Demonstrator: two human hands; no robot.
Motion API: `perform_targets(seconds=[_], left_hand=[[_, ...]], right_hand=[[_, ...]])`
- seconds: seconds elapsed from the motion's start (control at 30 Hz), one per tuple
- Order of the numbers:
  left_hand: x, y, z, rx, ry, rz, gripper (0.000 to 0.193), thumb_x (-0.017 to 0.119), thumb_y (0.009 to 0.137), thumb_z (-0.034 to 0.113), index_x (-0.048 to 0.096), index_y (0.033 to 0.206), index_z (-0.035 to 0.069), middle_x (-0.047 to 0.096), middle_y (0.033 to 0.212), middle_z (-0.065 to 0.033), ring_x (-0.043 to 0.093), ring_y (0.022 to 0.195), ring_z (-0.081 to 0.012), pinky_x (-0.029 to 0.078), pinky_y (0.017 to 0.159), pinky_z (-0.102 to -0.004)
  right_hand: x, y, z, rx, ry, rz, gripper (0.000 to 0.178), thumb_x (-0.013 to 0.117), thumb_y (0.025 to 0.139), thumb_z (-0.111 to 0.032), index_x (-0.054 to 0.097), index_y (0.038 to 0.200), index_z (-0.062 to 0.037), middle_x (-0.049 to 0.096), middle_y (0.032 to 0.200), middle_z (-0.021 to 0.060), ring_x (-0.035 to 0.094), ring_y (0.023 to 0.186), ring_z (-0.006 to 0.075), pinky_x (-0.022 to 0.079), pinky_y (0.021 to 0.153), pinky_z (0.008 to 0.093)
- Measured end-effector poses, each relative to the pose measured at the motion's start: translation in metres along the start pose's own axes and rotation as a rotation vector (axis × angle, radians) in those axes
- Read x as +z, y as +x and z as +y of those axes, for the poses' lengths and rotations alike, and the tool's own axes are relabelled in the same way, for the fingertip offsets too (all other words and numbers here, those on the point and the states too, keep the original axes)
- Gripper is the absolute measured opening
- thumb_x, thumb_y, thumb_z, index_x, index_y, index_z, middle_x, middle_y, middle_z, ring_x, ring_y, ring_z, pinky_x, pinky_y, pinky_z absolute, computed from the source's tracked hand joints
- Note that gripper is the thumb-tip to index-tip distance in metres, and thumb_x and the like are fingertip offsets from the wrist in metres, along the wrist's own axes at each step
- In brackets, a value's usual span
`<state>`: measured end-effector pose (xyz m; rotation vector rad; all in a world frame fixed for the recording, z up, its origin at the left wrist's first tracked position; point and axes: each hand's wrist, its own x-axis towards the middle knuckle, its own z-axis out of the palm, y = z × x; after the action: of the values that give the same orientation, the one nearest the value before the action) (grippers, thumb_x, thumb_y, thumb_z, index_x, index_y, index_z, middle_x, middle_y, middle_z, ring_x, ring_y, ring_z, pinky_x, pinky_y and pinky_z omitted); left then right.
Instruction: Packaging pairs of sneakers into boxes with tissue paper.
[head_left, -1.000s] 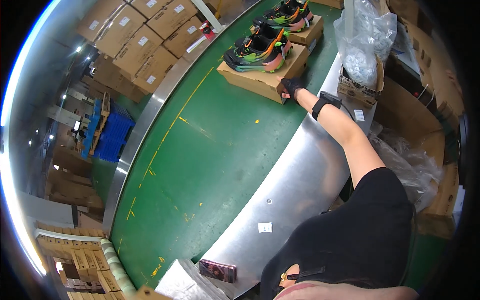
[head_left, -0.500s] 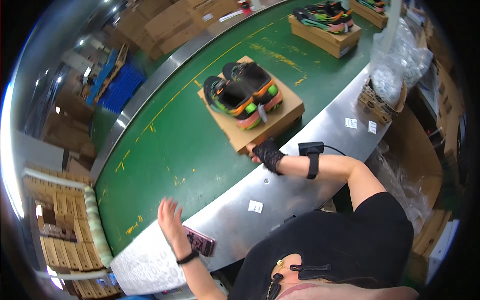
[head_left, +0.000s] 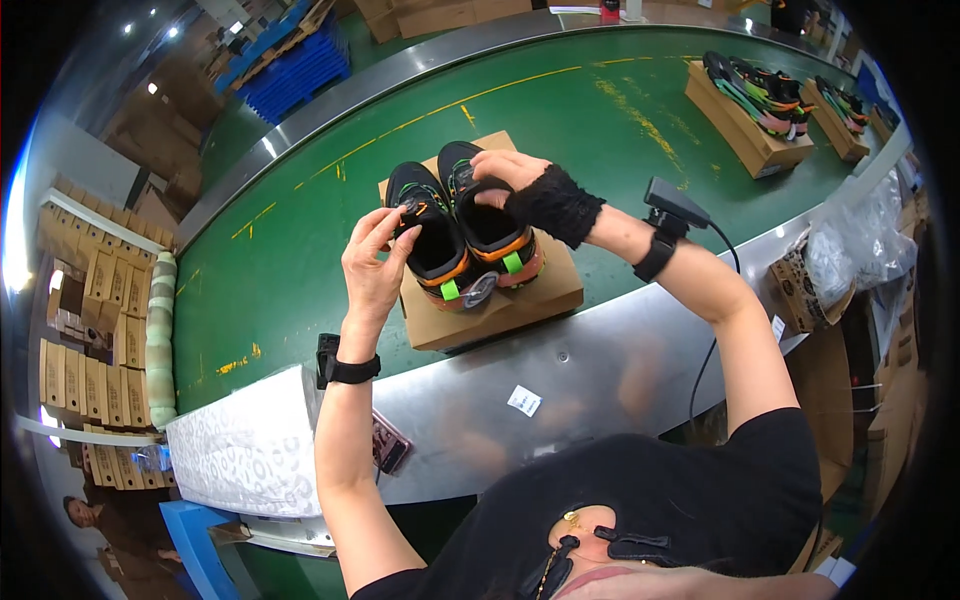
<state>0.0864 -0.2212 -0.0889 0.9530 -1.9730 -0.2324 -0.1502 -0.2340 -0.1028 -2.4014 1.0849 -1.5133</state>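
Two black sneakers with orange, green and pink trim stand side by side on a brown cardboard shoe box (head_left: 545,290), heels toward me. My left hand (head_left: 375,262) pinches the tongue area of the left sneaker (head_left: 437,248), thumb and index finger together at its opening. Over the right sneaker (head_left: 492,225), my right hand (head_left: 515,185), in a black fingerless glove, has its fingers curled round the tongue with the thumb at the opening. A round tag (head_left: 481,290) hangs at the heels.
The green belt (head_left: 300,270) runs beyond a metal ledge (head_left: 470,410). On the ledge lie a phone (head_left: 391,443) and a white label (head_left: 524,401). More sneakers on boxes (head_left: 750,130) stand at the far right. A carton with clear plastic (head_left: 815,280) sits right; at lower left is a person (head_left: 110,530).
My right hand has left the box and gripped the right sneaker. My left hand has come up from above the ledge to the left sneaker. The view has turned; the box sits squarer before me.
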Motion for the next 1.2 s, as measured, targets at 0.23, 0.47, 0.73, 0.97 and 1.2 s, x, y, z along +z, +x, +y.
perform_targets(seconds=[0.23, 0.47, 0.73, 0.97, 1.2], left_hand=[[-0.001, 0.048, -0.013, -0.119, 0.079, 0.072, 0.019, 0.063, 0.078, 0.018, 0.064, 0.082, 0.000, 0.056, 0.058, -0.0112, 0.053, 0.049, -0.0138, 0.040, 0.048, -0.0267], [-0.009, 0.069, -0.034, -0.330, -0.001, -0.003, 0.025, 0.063, 0.078, 0.024, 0.064, 0.082, 0.000, 0.053, 0.051, -0.0081, 0.044, 0.048, -0.0052, 0.038, 0.047, -0.0241], [-0.017, -0.021, -0.051, -0.619, -0.565, 0.114, 0.059, 0.059, 0.082, 0.030, 0.038, 0.125, -0.004, 0.059, 0.079, -0.0083, 0.052, 0.063, -0.0072, 0.044, 0.054, -0.0235], [0.034, -0.128, -0.082, -1.173, -0.588, -0.218, 0.077, 0.046, 0.081, 0.058, 0.040, 0.119, -0.009, 0.053, 0.108, -0.0142, 0.052, 0.092, -0.0181, 0.043, 0.078, -0.0314], [0.077, -0.114, -0.042, -1.004, -0.621, -0.047, 0.059, 0.051, 0.084, 0.045, 0.044, 0.114, -0.006, 0.055, 0.100, -0.0140, 0.054, 0.087, -0.0168, 0.044, 0.074, -0.0275]], right_hand=[[-0.001, 0.063, 0.020, 0.359, 0.104, -0.192, 0.030, 0.064, 0.070, -0.030, 0.060, 0.084, -0.0042, 0.061, 0.076, 0.0120, 0.060, 0.071, 0.0221, 0.046, 0.065, 0.0312], [-0.002, 0.093, 0.024, 0.506, 0.109, -0.307, 0.035, 0.067, 0.066, -0.035, 0.062, 0.082, -0.0048, 0.062, 0.080, 0.0113, 0.059, 0.077, 0.0219, 0.046, 0.071, 0.0317], [0.002, 0.029, -0.018, -0.112, -0.485, 0.047, 0.031, 0.063, 0.071, -0.024, 0.054, 0.096, -0.0075, 0.057, 0.066, 0.0109, 0.059, 0.067, 0.0222, 0.046, 0.058, 0.0309], [0.028, 0.032, -0.043, 0.045, -0.334, -0.627, 0.031, 0.055, 0.076, -0.027, 0.051, 0.096, -0.0045, 0.059, 0.073, 0.0198, 0.060, 0.073, 0.0321, 0.046, 0.065, 0.0402], [-0.019, 0.041, -0.020, 0.313, -0.378, -0.584, 0.025, 0.053, 0.075, -0.022, 0.062, 0.094, -0.0109, 0.060, 0.096, 0.0161, 0.058, 0.088, 0.0305, 0.045, 0.079, 0.0373]])
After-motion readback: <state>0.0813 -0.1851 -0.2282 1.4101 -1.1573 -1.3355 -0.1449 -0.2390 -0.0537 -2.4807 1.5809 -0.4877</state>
